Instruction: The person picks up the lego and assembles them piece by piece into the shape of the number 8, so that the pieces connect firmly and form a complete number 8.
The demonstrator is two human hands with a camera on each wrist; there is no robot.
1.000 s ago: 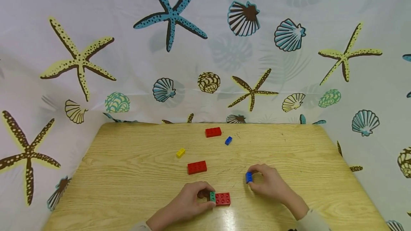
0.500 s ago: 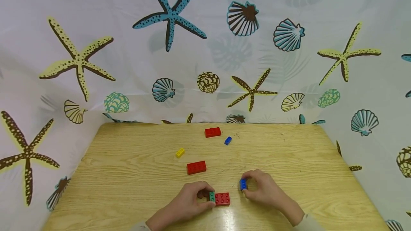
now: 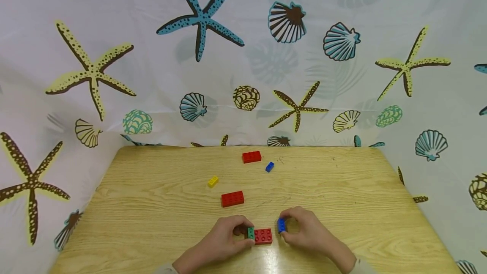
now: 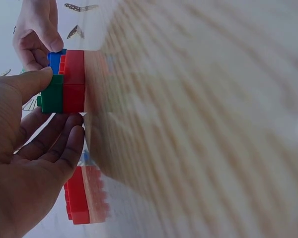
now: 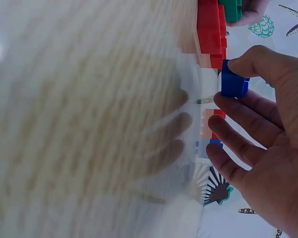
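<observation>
My left hand point(image 3: 227, 237) pinches a small green toy brick point(image 3: 251, 233) between thumb and fingers. The green brick sits across the left end of a red brick point(image 3: 263, 236), whose bare studs face up on the right. Just right of that red brick, my right hand point(image 3: 307, 231) pinches a blue brick point(image 3: 281, 225) between thumb and fingertips. In the right wrist view the blue brick point(image 5: 233, 79) is held clear of the table, a short gap from the red brick point(image 5: 210, 29). The hand's other fingers spread loosely below it.
Behind the left hand lies another red brick point(image 3: 232, 198), with a small yellow brick point(image 3: 213, 181) farther back. A third red brick point(image 3: 251, 157) and a small blue brick point(image 3: 269, 167) lie near the far edge. A patterned curtain point(image 3: 228, 67) surrounds the wooden table point(image 3: 152, 189).
My right hand has carried the blue brick left and nearer to me, up close to the red brick. The left hand keeps its place on the green brick.
</observation>
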